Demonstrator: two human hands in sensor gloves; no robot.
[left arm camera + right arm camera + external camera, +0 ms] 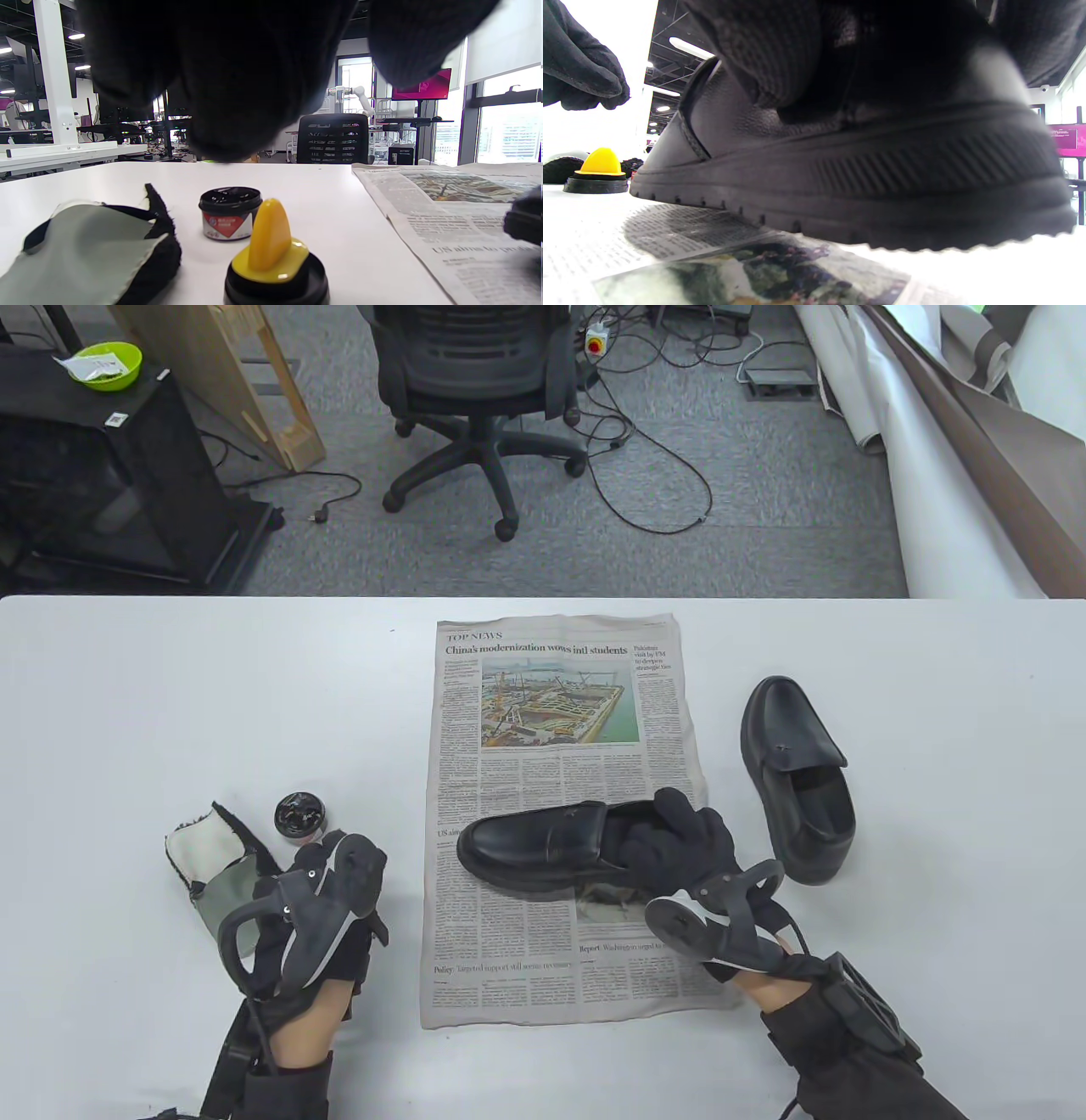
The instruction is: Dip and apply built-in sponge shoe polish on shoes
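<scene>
Newspaper [560, 814] headline: "China's modernization wows"

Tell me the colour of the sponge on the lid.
Yellow; the sponge stands on its black lid, clearest in the left wrist view.

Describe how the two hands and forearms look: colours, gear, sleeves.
Both hands wear black knit gloves. The left hand carries a dark grey tracker with a ring-shaped loop and a pale stripe strapped to its back; the right hand has a matching one. Bare skin shows at each wrist. Dark sleeves cover the forearms, and a black square-framed unit sits on the right wrist. Black straps hang near the left forearm.
</scene>
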